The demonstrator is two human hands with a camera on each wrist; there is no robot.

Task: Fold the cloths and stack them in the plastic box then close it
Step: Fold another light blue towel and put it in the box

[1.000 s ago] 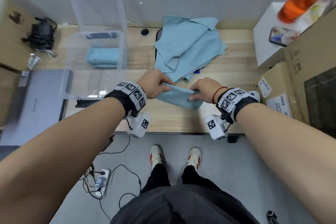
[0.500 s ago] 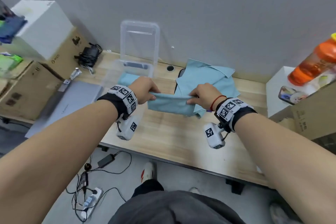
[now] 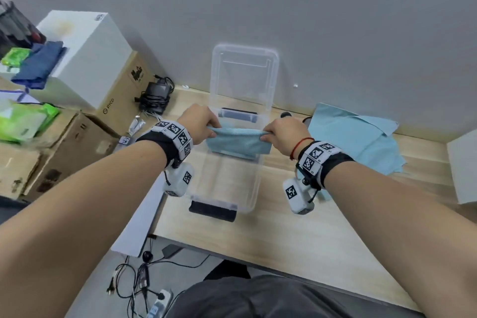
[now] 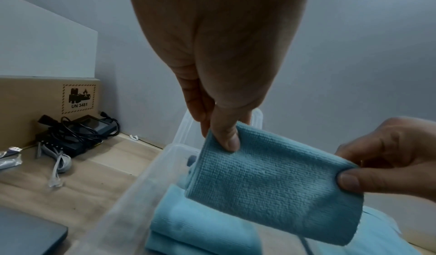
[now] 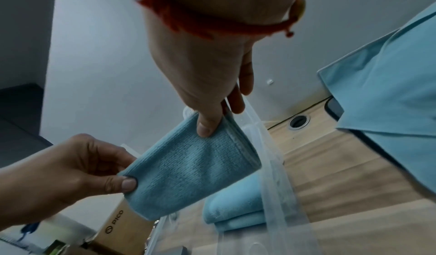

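Note:
A folded light-blue cloth (image 3: pixel 238 142) hangs between my two hands above the far half of the clear plastic box (image 3: pixel 227 188). My left hand (image 3: pixel 200 125) pinches its left end, thumb on the near face (image 4: pixel 227 137). My right hand (image 3: pixel 280 134) pinches the right end (image 5: pixel 207 126). Folded blue cloths (image 4: pixel 200 227) lie stacked inside the box beneath it (image 5: pixel 235 210). The box's clear lid (image 3: pixel 244 77) stands open against the wall. A loose pile of unfolded blue cloths (image 3: pixel 358 142) lies on the table to the right.
A black charger with cables (image 3: pixel 154 97) sits at the table's back left by cardboard boxes (image 3: pixel 116 93). A grey laptop (image 3: pixel 142 217) lies left of the box. A white box (image 3: pixel 464 165) stands at the right edge. Bare wooden tabletop (image 3: pixel 296 235) lies in front.
Both hands lifted the folded cloth off the table front and carried it left and back, over the open box. The head view swung up and left.

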